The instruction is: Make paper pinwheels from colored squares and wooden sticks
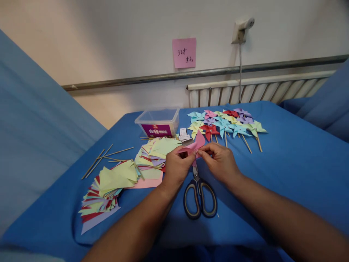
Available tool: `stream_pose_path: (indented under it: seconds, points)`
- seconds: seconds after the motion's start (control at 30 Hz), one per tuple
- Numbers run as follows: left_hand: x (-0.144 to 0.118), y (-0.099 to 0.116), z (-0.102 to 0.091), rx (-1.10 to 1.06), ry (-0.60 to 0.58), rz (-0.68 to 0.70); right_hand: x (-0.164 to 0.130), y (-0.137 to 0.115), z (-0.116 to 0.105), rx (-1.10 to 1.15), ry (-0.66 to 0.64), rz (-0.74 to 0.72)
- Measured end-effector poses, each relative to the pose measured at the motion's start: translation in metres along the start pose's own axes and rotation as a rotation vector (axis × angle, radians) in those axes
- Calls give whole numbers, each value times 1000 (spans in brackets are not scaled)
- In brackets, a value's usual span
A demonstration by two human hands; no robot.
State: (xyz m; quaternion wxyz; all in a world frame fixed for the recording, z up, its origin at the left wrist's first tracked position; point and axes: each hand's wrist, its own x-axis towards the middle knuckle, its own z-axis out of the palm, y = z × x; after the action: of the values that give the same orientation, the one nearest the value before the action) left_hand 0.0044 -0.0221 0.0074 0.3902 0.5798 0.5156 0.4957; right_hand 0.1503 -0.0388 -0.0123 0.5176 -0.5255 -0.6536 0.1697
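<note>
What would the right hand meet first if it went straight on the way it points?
The pink paper that the right hand touches; just past it, probably the left hand, though depth is unclear.

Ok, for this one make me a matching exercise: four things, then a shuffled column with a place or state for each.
Column one:
1. pink paper
2. scissors
3. clear plastic box
4. handwritten note

Column two:
A. up on the wall, above the metal rail
B. dark-handled, lying on the blue cloth
C. held by the left hand and right hand
D. bearing a purple label

Pairs: 1-C, 2-B, 3-D, 4-A.
</note>
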Motion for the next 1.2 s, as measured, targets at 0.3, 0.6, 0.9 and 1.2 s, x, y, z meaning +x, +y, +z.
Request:
stream_pose_path:
  seconds: [0.3, 0.6, 0.9, 1.2]
  points:
    - [-7, 9, 0, -6, 16, 67, 1, -2, 0, 91, 33, -22]
    - [-5, 2, -2, -85, -37, 7, 4, -1, 9, 559, 26, 216]
    - [-7, 10, -1, -164, -52, -36, 5, -5, 0, 465, -81, 233]
    - [-10, 15, -2, -64, -22, -11, 3, -10, 2, 417, -27, 243]
